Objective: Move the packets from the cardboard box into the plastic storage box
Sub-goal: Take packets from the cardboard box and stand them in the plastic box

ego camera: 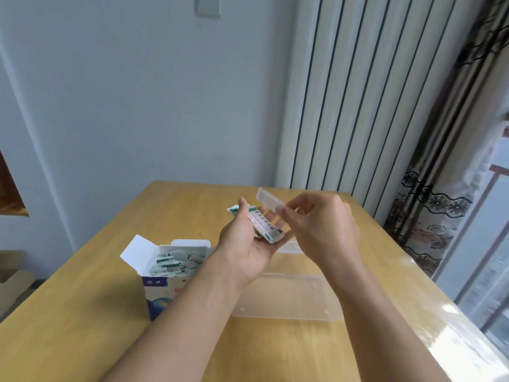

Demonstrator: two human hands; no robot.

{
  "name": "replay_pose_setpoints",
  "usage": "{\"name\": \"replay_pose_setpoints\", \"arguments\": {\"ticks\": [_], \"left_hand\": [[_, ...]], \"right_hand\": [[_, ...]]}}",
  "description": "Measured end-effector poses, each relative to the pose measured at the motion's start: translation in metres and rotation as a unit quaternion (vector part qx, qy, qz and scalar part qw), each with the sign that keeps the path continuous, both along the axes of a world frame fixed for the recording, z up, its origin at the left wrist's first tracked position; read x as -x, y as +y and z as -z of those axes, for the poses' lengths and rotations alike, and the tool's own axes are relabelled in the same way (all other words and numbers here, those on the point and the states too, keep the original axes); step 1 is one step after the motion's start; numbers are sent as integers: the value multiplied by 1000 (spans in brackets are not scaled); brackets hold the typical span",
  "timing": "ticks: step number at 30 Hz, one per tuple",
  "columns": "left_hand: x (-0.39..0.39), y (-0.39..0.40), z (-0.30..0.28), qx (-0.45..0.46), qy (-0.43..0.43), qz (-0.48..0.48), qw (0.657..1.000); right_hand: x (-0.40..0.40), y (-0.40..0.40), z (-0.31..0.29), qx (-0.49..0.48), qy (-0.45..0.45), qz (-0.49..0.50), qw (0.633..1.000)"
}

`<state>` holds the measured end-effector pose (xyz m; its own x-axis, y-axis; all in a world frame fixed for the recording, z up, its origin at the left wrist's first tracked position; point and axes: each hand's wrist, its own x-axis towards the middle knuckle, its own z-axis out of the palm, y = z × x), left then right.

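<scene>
Mid-transfer. Left hand [249,244] palm up, cradling a few packets [264,226] above the clear box [292,299]. Right hand [322,224] pinching a clear lid [271,201] at 12 o'clock. Carton [168,271] at 9 o'clock, holding many more. Next, by judgement: lid aside, packets lowered into box.

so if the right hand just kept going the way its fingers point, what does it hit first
Most likely the packets lying in the left hand. The right hand points left toward them, pinching a clear plastic strip. Depth is hard to judge, so it might pass just above.
</scene>
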<state>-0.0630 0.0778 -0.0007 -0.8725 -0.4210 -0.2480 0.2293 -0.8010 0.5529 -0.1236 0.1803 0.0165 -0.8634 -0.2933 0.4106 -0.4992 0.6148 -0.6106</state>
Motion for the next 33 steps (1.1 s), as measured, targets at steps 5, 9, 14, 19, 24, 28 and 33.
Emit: {"name": "replay_pose_setpoints", "arguments": {"ticks": [5,9,14,19,24,28,33], "left_hand": [[-2,-4,0,8,-5,93,996],[-4,-3,3,74,-29,77,994],[-7,0,5,166,-44,62,983],[-8,6,5,376,-58,94,920],[-11,8,4,456,-65,88,883],[-10,8,5,500,-83,64,860],[-9,10,7,536,-100,63,836]], "right_hand": [[-13,3,-6,-116,56,-28,991],[-22,8,-13,-138,35,-81,986],[-10,17,-22,-14,64,-109,992],[-6,14,-15,-58,1,-211,976],[-12,10,-13,-49,17,-228,972],[-10,8,-11,-34,25,-189,981],[-13,5,-7,-32,35,-188,981]]}}
